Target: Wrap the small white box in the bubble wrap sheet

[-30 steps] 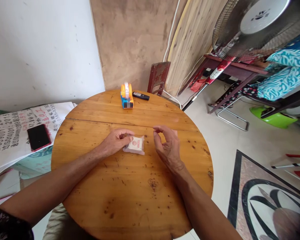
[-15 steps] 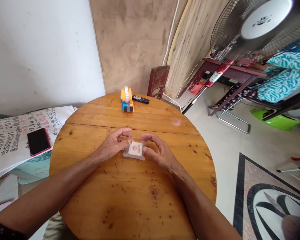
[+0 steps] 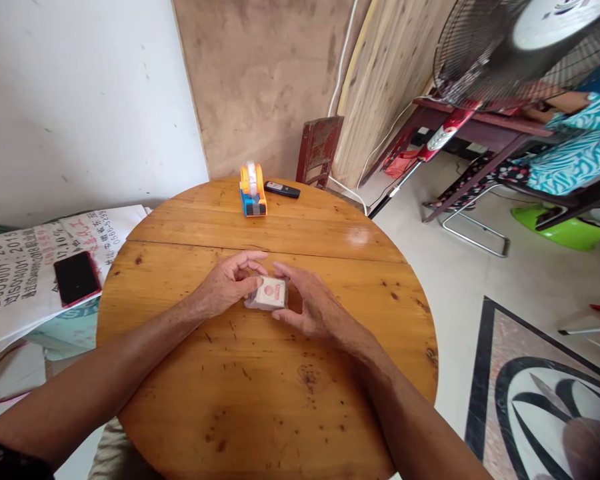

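Note:
A small white box [image 3: 269, 292] with red print, wrapped in clear plastic, lies on the round wooden table [image 3: 260, 400]. My left hand [image 3: 230, 283] is at its left side, the thumb pressed on the near-left top and the fingers curled along the far-left edge. Around the right side curves my right hand [image 3: 313, 300], thumb at the near-right corner and fingers at the far-right one, spread apart. Whether its fingertips touch the wrapping I cannot tell.
Near the table's far edge stand an orange and blue tape dispenser [image 3: 253, 193] and a black remote [image 3: 283, 190]. A phone [image 3: 77, 279] lies on printed sheets at the left. A standing fan [image 3: 520, 53] and a seated person [image 3: 575, 153] are at the right.
My right hand has moved left and opened wider around the box's right side. My left hand stays at the left side. The view has shifted slightly.

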### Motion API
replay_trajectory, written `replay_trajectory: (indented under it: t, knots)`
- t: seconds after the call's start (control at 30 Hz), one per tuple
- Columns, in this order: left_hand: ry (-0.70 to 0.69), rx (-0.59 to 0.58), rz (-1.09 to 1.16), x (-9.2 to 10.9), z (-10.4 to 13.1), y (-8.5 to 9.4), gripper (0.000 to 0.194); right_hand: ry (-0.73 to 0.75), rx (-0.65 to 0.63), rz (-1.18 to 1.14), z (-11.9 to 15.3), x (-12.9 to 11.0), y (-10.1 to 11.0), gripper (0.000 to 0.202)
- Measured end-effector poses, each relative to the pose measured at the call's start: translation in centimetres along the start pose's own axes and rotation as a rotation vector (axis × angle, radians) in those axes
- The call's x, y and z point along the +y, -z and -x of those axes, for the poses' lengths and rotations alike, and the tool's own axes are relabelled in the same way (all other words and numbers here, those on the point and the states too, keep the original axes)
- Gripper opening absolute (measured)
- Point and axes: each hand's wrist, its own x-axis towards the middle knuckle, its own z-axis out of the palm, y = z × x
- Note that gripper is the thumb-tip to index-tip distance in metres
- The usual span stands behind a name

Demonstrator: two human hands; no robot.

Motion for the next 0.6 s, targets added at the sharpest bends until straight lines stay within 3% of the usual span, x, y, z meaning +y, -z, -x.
replay_trajectory:
  t: [0.1, 0.23, 0.33, 0.43, 0.6]
  knots:
    - [-0.004, 0.076, -0.020, 0.6, 0.1, 0.1, 0.047, 0.011, 0.032, -0.014, 0.1, -0.3, 0.5, 0.070]
    - [-0.015, 0.214, -0.077, 0.7, 0.1, 0.4, 0.042, 0.032, 0.035, 0.014, 0.1, -0.9, 0.7, 0.041]
    - [-0.026, 0.248, -0.227, 0.4, 0.0, 0.6, 0.037, 0.060, 0.045, 0.052, 0.0, -1.3, 0.4, 0.031]
    - [-0.061, 0.247, -0.348, -0.1, 0.0, 0.7, 0.039, 0.063, 0.092, 0.053, -0.1, -1.4, 0.2, 0.021]
    - [-0.029, 0.108, -0.227, -0.8, 0.1, 0.4, 0.049, 0.043, 0.167, 0.035, -0.3, -1.2, 0.0, 0.007]
